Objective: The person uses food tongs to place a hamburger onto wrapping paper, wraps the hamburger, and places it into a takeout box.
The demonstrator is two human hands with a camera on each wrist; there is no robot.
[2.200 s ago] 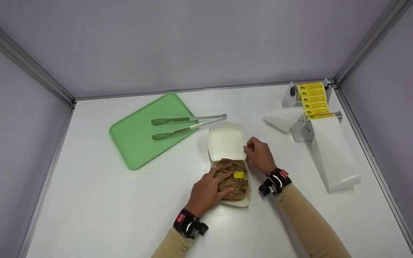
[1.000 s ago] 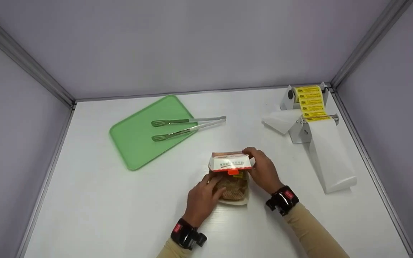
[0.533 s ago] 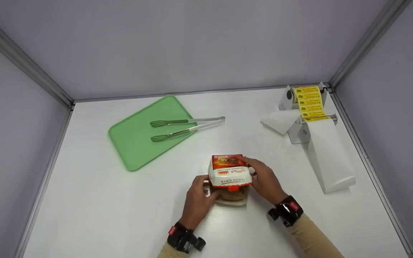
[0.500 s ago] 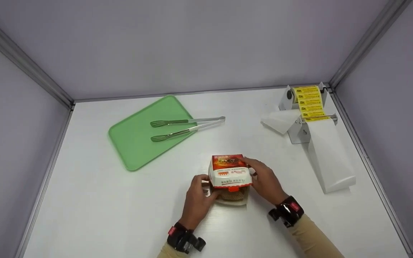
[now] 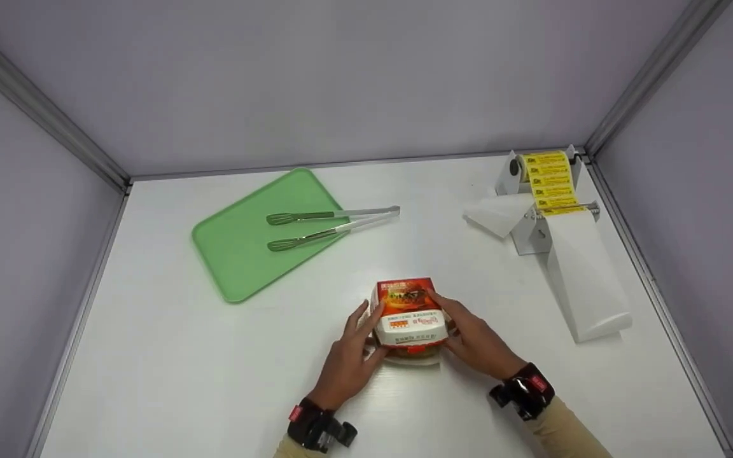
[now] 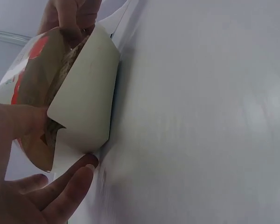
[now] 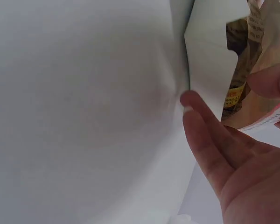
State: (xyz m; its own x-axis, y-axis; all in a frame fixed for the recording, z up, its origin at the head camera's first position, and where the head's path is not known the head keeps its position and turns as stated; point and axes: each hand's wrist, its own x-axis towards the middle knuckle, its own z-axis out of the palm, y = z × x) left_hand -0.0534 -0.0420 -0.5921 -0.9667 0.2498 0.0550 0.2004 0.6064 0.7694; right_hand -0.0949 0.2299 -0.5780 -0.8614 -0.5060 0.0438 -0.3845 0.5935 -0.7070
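A burger box (image 5: 411, 324) with a white, red and orange printed lid stands on the white table, its lid lowered but gaping at the front. Inside, a brown paper-wrapped burger (image 7: 242, 56) with a yellow label shows through the gap in the right wrist view. My left hand (image 5: 344, 362) holds the box's left side, a finger on the lid and the thumb at the tray's front corner. On the other side, my right hand (image 5: 478, 340) grips the lid by its right edge. Its lower fingers (image 7: 207, 135) lie along the tray wall.
A green tray (image 5: 233, 261) lies at the back left, with metal tongs (image 5: 322, 235) lying across its right edge. At the back right stands a label dispenser (image 5: 532, 235) with a roll of yellow labels (image 5: 551, 181) and a long white backing strip (image 5: 586, 280).
The lid, first standing open behind the burger, has swung forward and down over it under my right hand. My left hand has shifted from the burger to the box's left side and lid.
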